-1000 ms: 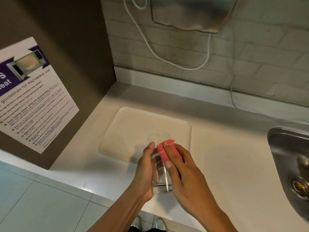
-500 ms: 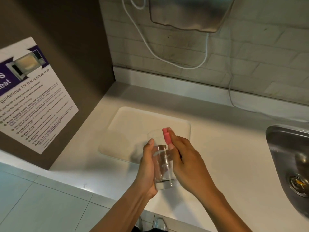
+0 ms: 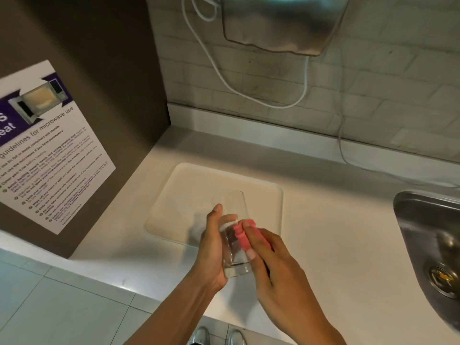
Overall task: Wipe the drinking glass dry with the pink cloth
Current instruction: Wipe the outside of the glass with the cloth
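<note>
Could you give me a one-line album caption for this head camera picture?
Left hand holds a clear drinking glass while right hand presses a pink cloth against it.

dim warm light, soft overall blur, wide-angle bending at edges.

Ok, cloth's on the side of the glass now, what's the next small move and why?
Probably slide the pink cloth down toward the base, or turn the glass slightly in the left hand. The right hand presses the cloth against only the mid-wall, and the rest of the glass is uncovered.
</note>
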{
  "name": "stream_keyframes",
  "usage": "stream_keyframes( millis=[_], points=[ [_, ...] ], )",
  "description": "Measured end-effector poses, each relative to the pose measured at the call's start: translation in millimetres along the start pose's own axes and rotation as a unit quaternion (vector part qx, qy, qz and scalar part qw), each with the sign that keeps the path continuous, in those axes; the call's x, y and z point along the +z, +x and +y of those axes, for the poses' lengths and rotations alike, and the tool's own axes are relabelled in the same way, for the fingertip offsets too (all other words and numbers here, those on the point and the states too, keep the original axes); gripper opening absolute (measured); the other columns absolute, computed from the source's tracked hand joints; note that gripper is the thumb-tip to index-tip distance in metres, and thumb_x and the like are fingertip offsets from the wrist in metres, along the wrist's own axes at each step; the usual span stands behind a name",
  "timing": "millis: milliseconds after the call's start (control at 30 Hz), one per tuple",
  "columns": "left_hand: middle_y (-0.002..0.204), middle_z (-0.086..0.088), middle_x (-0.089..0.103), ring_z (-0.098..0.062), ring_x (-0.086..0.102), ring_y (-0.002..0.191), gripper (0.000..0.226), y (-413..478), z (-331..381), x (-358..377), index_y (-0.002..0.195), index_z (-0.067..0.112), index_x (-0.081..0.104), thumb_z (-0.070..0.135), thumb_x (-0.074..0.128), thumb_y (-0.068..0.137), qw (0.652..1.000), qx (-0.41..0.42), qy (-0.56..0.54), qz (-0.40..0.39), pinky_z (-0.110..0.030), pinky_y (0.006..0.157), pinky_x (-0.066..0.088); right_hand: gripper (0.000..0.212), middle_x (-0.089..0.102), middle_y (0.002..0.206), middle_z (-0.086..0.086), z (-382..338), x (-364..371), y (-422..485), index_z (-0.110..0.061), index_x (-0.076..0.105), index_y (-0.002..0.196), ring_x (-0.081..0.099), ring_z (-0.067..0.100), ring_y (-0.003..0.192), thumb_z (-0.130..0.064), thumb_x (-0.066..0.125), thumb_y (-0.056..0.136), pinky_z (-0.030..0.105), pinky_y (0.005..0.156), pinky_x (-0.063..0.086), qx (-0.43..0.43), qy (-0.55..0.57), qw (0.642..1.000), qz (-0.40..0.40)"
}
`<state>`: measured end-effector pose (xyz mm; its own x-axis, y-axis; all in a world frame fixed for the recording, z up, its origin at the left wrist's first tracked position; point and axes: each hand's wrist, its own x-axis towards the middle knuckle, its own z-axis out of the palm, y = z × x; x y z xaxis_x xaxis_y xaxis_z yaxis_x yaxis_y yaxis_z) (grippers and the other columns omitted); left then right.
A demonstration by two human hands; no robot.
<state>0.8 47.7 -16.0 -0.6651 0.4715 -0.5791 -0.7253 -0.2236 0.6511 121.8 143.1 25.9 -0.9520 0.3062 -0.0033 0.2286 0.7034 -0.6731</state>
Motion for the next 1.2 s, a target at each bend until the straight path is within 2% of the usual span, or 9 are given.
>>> stream_keyframes(
  millis=[133, 300, 400, 533, 733, 833, 933, 1100, 1200],
  points=[
    [0.127, -0.031, 0.074, -0.041, 0.075, 0.107, 0.09, -3.1, -8.5, 4.9, 0.137, 0.008, 0.069, 0.074, 0.067, 0.076, 0.999, -0.021, -0.033, -0.011, -0.05, 0.084, 0.065, 0.045, 0.04, 0.147, -0.027, 0.1, -6.6, 22.6, -0.064, 0.025, 0.148, 0.047, -0.009, 0.124, -0.048, 0.026, 0.107, -0.003, 0.089, 0.032, 0.027, 0.049, 0.998, 0.012],
    [0.106, -0.021, 0.082, -0.034, 0.081, 0.088, 0.072, 9.2, 2.5, -8.5, 0.116, 0.012, 0.075, 0.077, 0.059, 0.088, 0.999, -0.004, -0.041, -0.001, -0.045, 0.069, 0.065, 0.048, 0.026, 0.152, -0.035, -3.6, 6.2, 0.5, -0.064, 0.014, 0.151, 0.042, -0.013, 0.127, -0.05, 0.026, 0.107, 0.001, 0.097, 0.032, -0.023, -0.011, 1.0, -0.004],
    [0.106, -0.019, 0.082, -0.033, 0.08, 0.087, 0.069, 5.2, -1.5, -9.9, 0.115, 0.014, 0.072, 0.076, 0.061, 0.086, 0.999, -0.02, -0.035, 0.016, -0.045, 0.068, 0.065, 0.045, 0.035, 0.145, -0.036, 5.2, 3.6, -1.0, -0.068, 0.02, 0.148, 0.041, -0.016, 0.126, -0.052, 0.028, 0.106, 0.003, 0.099, 0.037, -0.011, 0.041, 0.999, -0.028],
    [0.109, -0.022, 0.078, -0.037, 0.078, 0.094, 0.082, 1.9, -8.2, -6.2, 0.134, 0.008, 0.068, 0.075, 0.06, 0.088, 0.997, -0.038, -0.063, 0.009, -0.048, 0.075, 0.064, 0.043, 0.041, 0.144, -0.024, 1.1, -1.4, 20.9, -0.065, 0.023, 0.147, 0.049, -0.005, 0.122, -0.047, 0.028, 0.108, 0.011, 0.099, 0.039, 0.006, 0.041, 0.999, -0.022],
    [0.107, -0.018, 0.083, -0.034, 0.08, 0.087, 0.066, 6.8, -1.9, -10.7, 0.114, 0.016, 0.072, 0.075, 0.062, 0.087, 0.999, -0.017, -0.029, 0.043, -0.044, 0.068, 0.064, 0.048, 0.028, 0.151, -0.035, 3.9, 8.7, -6.9, -0.064, 0.02, 0.15, 0.039, -0.015, 0.128, -0.046, 0.031, 0.107, 0.003, 0.1, 0.033, -0.027, 0.013, 0.999, -0.021],
    [0.103, -0.021, 0.079, -0.036, 0.078, 0.088, 0.074, 3.8, -9.3, -4.2, 0.123, 0.011, 0.072, 0.075, 0.061, 0.087, 0.997, -0.034, -0.045, 0.044, -0.046, 0.069, 0.064, 0.046, 0.042, 0.147, -0.024, 5.7, 0.1, 8.4, -0.053, 0.031, 0.152, 0.047, -0.007, 0.125, -0.043, 0.031, 0.108, 0.014, 0.105, 0.04, 0.008, 0.039, 0.999, -0.014],
    [0.101, -0.02, 0.079, -0.035, 0.078, 0.083, 0.078, 7.9, -8.0, -6.9, 0.122, 0.01, 0.071, 0.077, 0.061, 0.085, 0.998, -0.023, -0.047, 0.036, -0.044, 0.069, 0.063, 0.048, 0.034, 0.154, -0.023, -2.4, 3.3, -0.9, -0.052, 0.026, 0.154, 0.047, -0.001, 0.128, -0.042, 0.033, 0.108, 0.019, 0.105, 0.043, -0.039, -0.014, 0.999, -0.003],
    [0.095, -0.017, 0.083, -0.032, 0.081, 0.079, 0.069, 6.0, -9.0, -11.6, 0.113, 0.012, 0.071, 0.075, 0.059, 0.088, 0.998, -0.029, -0.037, 0.036, -0.044, 0.063, 0.065, 0.046, 0.033, 0.15, -0.034, 7.5, 1.0, -6.8, -0.059, 0.025, 0.152, 0.041, -0.01, 0.132, -0.047, 0.03, 0.108, -0.003, 0.098, 0.028, 0.001, 0.031, 0.999, -0.039],
    [0.095, -0.02, 0.078, -0.035, 0.078, 0.082, 0.077, 3.1, -10.7, -8.6, 0.12, 0.009, 0.07, 0.078, 0.056, 0.088, 0.998, -0.034, -0.037, 0.024, -0.044, 0.07, 0.065, 0.047, 0.035, 0.153, -0.025, -2.3, -0.6, 6.7, -0.051, 0.027, 0.155, 0.044, -0.001, 0.133, -0.043, 0.03, 0.109, 0.011, 0.108, 0.035, 0.007, 0.013, 0.999, -0.031]
  ],
)
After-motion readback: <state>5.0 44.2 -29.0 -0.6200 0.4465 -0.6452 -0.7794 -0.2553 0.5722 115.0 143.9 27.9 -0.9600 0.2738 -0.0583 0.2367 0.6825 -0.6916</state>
